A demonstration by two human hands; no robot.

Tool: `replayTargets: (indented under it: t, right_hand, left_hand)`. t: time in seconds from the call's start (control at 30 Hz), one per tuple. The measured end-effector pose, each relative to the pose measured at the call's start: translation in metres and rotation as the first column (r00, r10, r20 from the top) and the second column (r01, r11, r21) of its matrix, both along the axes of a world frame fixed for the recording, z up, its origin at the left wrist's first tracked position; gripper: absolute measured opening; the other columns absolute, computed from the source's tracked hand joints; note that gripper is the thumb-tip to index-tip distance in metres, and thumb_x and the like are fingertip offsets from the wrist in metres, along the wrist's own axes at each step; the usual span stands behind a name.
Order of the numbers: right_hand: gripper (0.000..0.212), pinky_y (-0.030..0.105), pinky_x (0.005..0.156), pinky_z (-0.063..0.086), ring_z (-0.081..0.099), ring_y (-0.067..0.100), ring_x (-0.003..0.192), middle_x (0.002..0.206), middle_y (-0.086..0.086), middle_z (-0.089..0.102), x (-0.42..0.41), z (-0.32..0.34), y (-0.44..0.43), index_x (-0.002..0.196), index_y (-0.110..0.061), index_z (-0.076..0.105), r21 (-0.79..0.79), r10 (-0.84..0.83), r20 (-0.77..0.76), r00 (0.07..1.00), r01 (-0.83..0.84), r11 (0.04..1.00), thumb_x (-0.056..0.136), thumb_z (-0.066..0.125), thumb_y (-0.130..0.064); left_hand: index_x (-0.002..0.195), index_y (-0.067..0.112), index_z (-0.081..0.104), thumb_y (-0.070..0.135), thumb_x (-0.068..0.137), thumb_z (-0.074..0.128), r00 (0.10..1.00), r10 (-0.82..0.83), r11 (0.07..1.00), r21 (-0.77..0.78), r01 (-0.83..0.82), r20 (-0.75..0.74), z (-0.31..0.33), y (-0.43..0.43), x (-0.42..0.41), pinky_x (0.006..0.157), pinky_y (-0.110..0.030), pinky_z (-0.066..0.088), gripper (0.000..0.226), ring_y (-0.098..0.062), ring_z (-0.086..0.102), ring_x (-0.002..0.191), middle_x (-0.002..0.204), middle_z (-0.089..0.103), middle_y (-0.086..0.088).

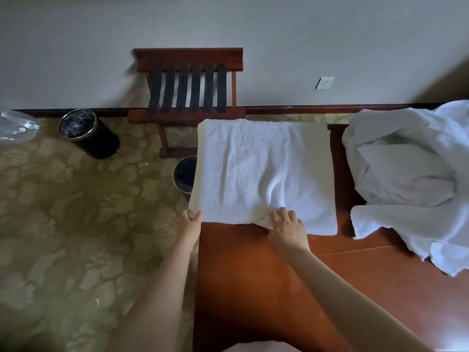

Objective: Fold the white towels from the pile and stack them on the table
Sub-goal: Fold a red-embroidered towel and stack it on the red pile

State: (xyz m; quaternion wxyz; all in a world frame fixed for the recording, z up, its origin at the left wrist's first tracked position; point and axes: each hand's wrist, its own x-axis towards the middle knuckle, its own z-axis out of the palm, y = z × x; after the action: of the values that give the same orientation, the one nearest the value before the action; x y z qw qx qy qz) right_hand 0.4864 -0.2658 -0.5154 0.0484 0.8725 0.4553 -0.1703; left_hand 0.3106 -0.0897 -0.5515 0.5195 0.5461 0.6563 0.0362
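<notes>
A white towel point(264, 171) lies spread flat on the far left part of the reddish-brown table point(253, 275), its left side hanging a little over the table edge. My left hand point(190, 219) pinches the towel's near left corner at the table's edge. My right hand point(286, 226) grips the near hem close to its middle, where the cloth bunches into a fold. A rumpled pile of white towels point(411, 179) sits on the right side of the table, apart from the spread towel.
A wooden luggage rack point(189, 85) with black straps stands against the wall beyond the table. Two black bins stand on the patterned carpet, one point(87, 132) at the left and one point(184, 175) beside the table. A clear plastic bag point(16, 125) lies far left.
</notes>
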Motion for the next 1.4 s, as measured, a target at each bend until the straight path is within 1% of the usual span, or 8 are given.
replayTargets:
  t: [0.07,0.2,0.43,0.67,0.9,1.03,1.17,1.4]
  right_hand:
    - [0.045,0.030,0.080,0.040,0.043,0.023,0.104,0.123,0.003,0.042,0.003,0.000,0.006,0.129,-0.016,0.040,-0.034,0.019,0.029,0.999,-0.018,0.999,0.085,0.040,-0.006]
    - [0.049,0.029,0.076,0.037,0.044,0.022,0.101,0.117,0.003,0.046,0.010,0.000,0.008,0.126,-0.020,0.043,-0.048,0.074,0.030,0.997,-0.073,0.996,0.082,0.040,0.003]
    - [0.051,0.027,0.075,0.031,0.042,0.020,0.096,0.110,0.001,0.047,0.014,0.006,-0.028,0.116,-0.019,0.049,-0.052,0.070,0.031,0.997,-0.068,0.996,0.075,0.040,0.009]
    - [0.046,0.026,0.075,0.032,0.043,0.019,0.097,0.110,0.000,0.048,0.006,0.007,-0.049,0.113,-0.019,0.049,-0.048,0.035,0.036,0.999,-0.033,0.998,0.077,0.040,0.008]
    - [0.038,0.029,0.079,0.038,0.044,0.021,0.093,0.103,0.002,0.051,0.001,0.009,-0.076,0.104,-0.017,0.052,-0.092,0.055,0.013,0.998,-0.054,0.994,0.077,0.041,0.008]
    - [0.036,0.032,0.087,0.043,0.048,0.021,0.100,0.106,0.002,0.051,0.000,0.015,-0.082,0.105,-0.019,0.053,-0.183,0.054,-0.084,0.995,-0.068,0.981,0.077,0.046,0.002]
    - [0.033,0.027,0.070,0.052,0.061,0.018,0.084,0.096,-0.001,0.060,0.004,0.029,-0.073,0.105,-0.020,0.058,-0.255,-0.024,-0.208,0.978,-0.030,0.967,0.076,0.048,-0.010]
    - [0.025,0.029,0.064,0.049,0.058,0.019,0.079,0.092,0.000,0.062,0.033,0.043,-0.028,0.104,-0.016,0.057,-0.036,-0.085,-0.191,0.978,0.079,0.996,0.083,0.045,-0.012]
  left_hand:
    - [0.145,0.020,0.029,0.042,0.096,0.049,0.996,0.042,0.995,-0.096,-0.034,0.081,-0.002,0.001,0.003,0.092,-0.042,0.046,0.058,-0.024,0.050,0.115,0.136,0.045,-0.004]
    - [0.145,0.019,0.031,0.028,0.094,0.055,0.975,0.145,0.986,-0.104,-0.128,0.171,-0.001,0.006,0.010,0.078,-0.030,0.045,0.057,-0.017,0.051,0.101,0.131,0.046,-0.001]
    - [0.094,0.021,0.058,0.004,0.091,0.047,0.995,0.104,0.955,0.279,-0.098,-0.006,0.015,0.002,0.012,0.072,-0.035,0.048,0.020,-0.027,0.058,0.091,0.098,0.056,-0.003]
    - [0.113,0.011,0.059,0.018,0.094,0.057,0.998,0.030,0.945,0.326,-0.013,-0.046,0.011,-0.042,-0.019,0.059,-0.023,0.041,0.021,-0.018,0.057,0.086,0.105,0.061,-0.005]
    - [0.121,0.010,0.054,0.017,0.093,0.051,0.983,-0.082,0.937,0.325,0.133,-0.166,0.015,-0.097,-0.047,0.063,-0.032,0.047,0.028,-0.027,0.061,0.085,0.105,0.063,-0.012]
    - [0.129,0.015,0.052,0.021,0.090,0.055,0.902,-0.149,0.890,0.344,0.301,-0.405,0.025,-0.115,-0.053,0.090,-0.045,0.045,0.039,-0.032,0.045,0.117,0.134,0.043,-0.016]
    - [0.134,0.022,0.046,0.023,0.088,0.056,0.835,-0.178,0.855,0.338,0.393,-0.520,0.033,-0.110,-0.047,0.108,-0.052,0.028,0.047,-0.034,0.016,0.139,0.155,0.011,-0.011]
    - [0.135,0.015,0.049,0.029,0.092,0.053,0.806,-0.341,0.738,0.392,0.549,-0.484,0.052,-0.062,-0.003,0.098,-0.044,0.043,0.046,-0.026,0.031,0.132,0.143,0.038,-0.007]
